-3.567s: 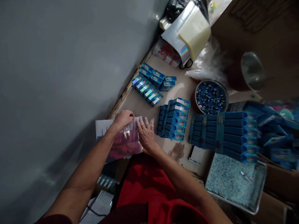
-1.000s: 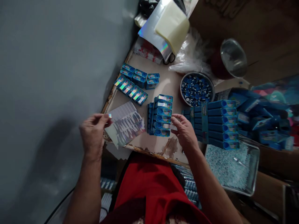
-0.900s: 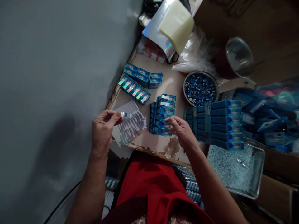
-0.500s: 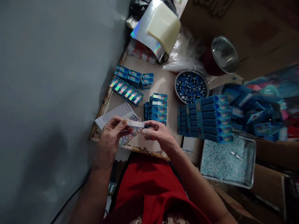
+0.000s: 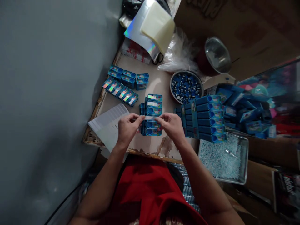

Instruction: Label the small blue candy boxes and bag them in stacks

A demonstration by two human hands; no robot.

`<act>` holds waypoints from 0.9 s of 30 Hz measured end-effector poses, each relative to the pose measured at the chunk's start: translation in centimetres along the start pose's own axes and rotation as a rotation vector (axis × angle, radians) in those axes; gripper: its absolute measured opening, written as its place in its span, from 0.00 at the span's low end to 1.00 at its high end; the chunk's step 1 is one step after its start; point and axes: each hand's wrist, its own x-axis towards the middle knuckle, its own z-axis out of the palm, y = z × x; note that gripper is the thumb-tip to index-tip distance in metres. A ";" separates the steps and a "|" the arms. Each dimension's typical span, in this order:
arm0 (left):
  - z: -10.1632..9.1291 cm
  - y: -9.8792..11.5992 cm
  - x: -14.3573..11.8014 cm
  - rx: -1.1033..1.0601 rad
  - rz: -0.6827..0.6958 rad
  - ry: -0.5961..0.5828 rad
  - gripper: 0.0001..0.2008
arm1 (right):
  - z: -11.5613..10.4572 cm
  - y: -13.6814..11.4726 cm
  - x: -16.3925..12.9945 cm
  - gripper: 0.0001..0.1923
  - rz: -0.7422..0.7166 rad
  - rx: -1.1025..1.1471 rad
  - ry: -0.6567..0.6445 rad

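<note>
My left hand (image 5: 127, 128) and my right hand (image 5: 172, 124) pinch the two ends of a narrow holographic sticker strip (image 5: 150, 117), stretched level between them. The strip hangs just above a small stack of blue boxes (image 5: 152, 114) in the middle of the board (image 5: 161, 84). The upper boxes in the stack carry shiny strips. The white sticker sheet (image 5: 107, 123) lies on the board to the left of my left hand.
A row of labelled blue boxes (image 5: 122, 86) sits at the back left beside the grey wall (image 5: 47, 93). A metal bowl of blue caps (image 5: 186, 87), a long pack of blue boxes (image 5: 203, 118) and a tray of pale granules (image 5: 222, 157) lie right.
My left hand peeled a strip off the sheet, my right hand came over and took its other end, and both carried it right over the blue stack. The sheet now lies flat.
</note>
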 end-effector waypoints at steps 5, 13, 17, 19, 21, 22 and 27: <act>2.8 -1.7 3.5 0.090 0.102 0.137 0.15 | -0.4 -0.5 4.8 0.13 -0.011 -0.489 0.060; 3.9 -3.8 5.2 -0.147 -0.050 0.036 0.16 | 0.6 0.8 7.3 0.15 0.013 -0.508 0.005; 4.6 -4.7 5.8 -0.393 -0.331 -0.101 0.22 | -0.6 1.1 7.5 0.22 0.047 -0.405 0.026; 4.5 -5.1 5.7 -0.315 -0.323 0.045 0.23 | -1.4 0.5 6.9 0.25 0.062 -0.200 0.052; 4.0 -4.9 4.7 -0.151 -0.151 0.278 0.21 | -1.8 -0.5 5.9 0.26 0.066 0.057 0.058; 3.7 -4.6 3.9 -0.095 -0.058 0.346 0.19 | -1.8 -1.1 5.4 0.26 0.071 0.164 0.045; 2.7 -1.3 -1.3 -0.474 -0.156 -0.161 0.27 | 0.1 -3.1 3.1 0.29 0.060 0.392 -0.013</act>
